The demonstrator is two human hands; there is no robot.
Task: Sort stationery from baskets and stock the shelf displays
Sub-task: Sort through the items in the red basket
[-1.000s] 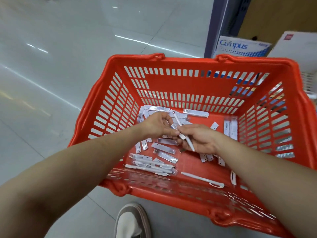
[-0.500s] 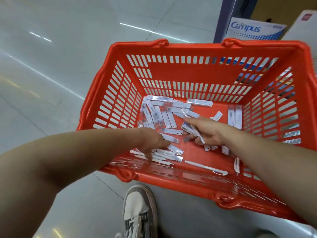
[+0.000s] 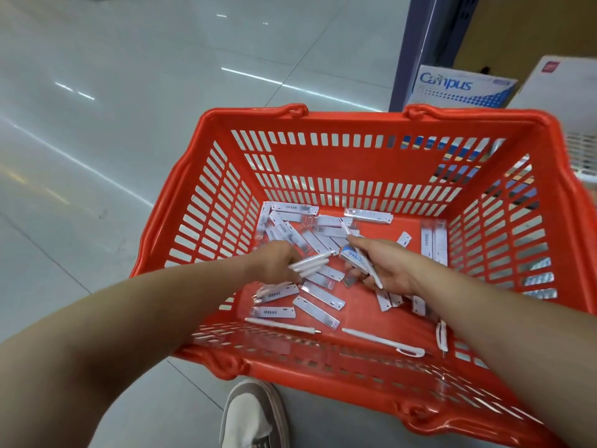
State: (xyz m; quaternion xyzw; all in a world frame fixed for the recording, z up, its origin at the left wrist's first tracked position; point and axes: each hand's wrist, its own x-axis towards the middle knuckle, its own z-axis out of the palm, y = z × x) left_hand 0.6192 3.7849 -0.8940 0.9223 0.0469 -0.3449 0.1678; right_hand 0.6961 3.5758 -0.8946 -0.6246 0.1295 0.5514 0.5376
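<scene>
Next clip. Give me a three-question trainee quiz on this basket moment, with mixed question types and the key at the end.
1. True or false: the left hand holds several white pens.
2. The box beyond the red basket reads: A Campus, B Pilot, C Staples.
3. Which hand grips a single pen together with a small packet?
Key: 1 true; 2 A; 3 the right hand.
</scene>
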